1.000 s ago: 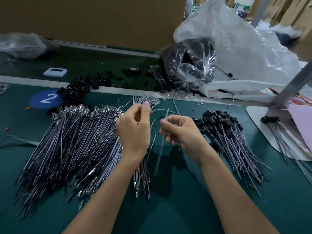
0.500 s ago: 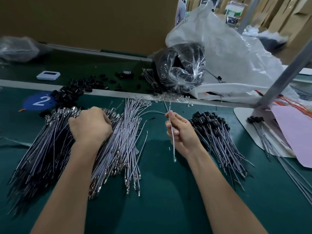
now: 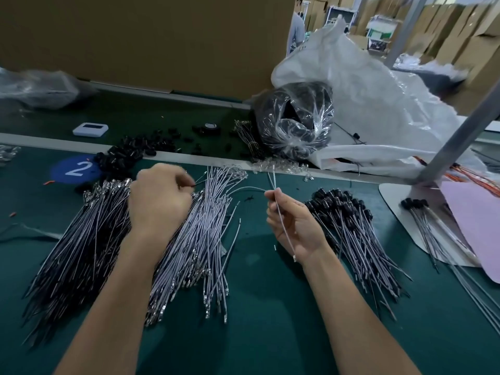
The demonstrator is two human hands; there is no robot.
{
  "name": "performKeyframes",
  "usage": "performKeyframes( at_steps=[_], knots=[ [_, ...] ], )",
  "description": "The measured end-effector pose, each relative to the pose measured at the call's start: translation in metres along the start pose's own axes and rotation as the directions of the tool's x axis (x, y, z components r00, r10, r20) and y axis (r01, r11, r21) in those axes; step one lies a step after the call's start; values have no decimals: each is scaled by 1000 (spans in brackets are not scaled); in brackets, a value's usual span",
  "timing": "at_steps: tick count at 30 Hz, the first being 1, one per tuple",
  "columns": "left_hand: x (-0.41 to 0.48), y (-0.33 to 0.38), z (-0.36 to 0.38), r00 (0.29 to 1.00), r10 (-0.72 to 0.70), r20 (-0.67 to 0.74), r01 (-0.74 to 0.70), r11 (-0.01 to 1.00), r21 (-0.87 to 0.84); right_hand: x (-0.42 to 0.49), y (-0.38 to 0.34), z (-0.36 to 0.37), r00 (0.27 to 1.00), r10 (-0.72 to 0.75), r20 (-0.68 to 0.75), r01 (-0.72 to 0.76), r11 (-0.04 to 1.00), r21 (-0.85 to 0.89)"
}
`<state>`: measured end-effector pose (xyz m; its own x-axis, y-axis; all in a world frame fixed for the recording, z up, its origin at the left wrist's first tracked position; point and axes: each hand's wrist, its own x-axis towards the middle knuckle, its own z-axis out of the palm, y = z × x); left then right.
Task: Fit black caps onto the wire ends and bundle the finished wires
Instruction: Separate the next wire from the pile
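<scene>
A big fan of uncapped grey wires (image 3: 194, 234) with metal terminals lies on the green table. Over its far end my left hand (image 3: 159, 198) is curled, pinching something thin and dark at its fingertips; what it is I cannot make out. My right hand (image 3: 292, 223) pinches one white wire (image 3: 281, 220) that runs upright through the fingers. To its right lies a heap of capped wires (image 3: 354, 228). Loose black caps (image 3: 121, 156) are piled at the far left, beside the blue "2" disc.
A clear bag of black parts (image 3: 295, 125) and a large white sack (image 3: 378, 109) stand at the back. Also back there, a white device (image 3: 90, 129). A grey post (image 3: 457, 133) slants down at right, above a white tray (image 3: 400, 209) with more capped wires and pink paper (image 3: 476, 226).
My left hand left the right hand and dropped onto the uncapped pile, then shifted right along its far end. My right hand keeps holding the single white wire upright.
</scene>
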<state>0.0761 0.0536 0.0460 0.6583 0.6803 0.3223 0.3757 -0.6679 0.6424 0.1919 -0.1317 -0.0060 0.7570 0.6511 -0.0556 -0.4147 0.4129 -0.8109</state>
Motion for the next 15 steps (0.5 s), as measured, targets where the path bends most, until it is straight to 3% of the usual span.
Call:
performKeyframes(
  at_steps=[3, 7, 10, 15],
  knots=[
    [-8, 21, 6, 957, 291, 13, -283, 939, -198, 1, 0, -1, 999, 15, -47, -16, 1000, -26],
    [-23, 38, 32, 822, 569, 20, -535, 783, -318, 1, 0, 1, 995, -3, -95, -7, 994, -105],
    [-32, 38, 50, 750, 661, 18, -623, 715, -317, 0, 1, 3, 994, -14, -105, -1, 990, -140],
    [-38, 35, 61, 708, 707, -5, -683, 682, -263, 2, 0, 5, 990, -56, -130, 41, 992, -119]
  ],
)
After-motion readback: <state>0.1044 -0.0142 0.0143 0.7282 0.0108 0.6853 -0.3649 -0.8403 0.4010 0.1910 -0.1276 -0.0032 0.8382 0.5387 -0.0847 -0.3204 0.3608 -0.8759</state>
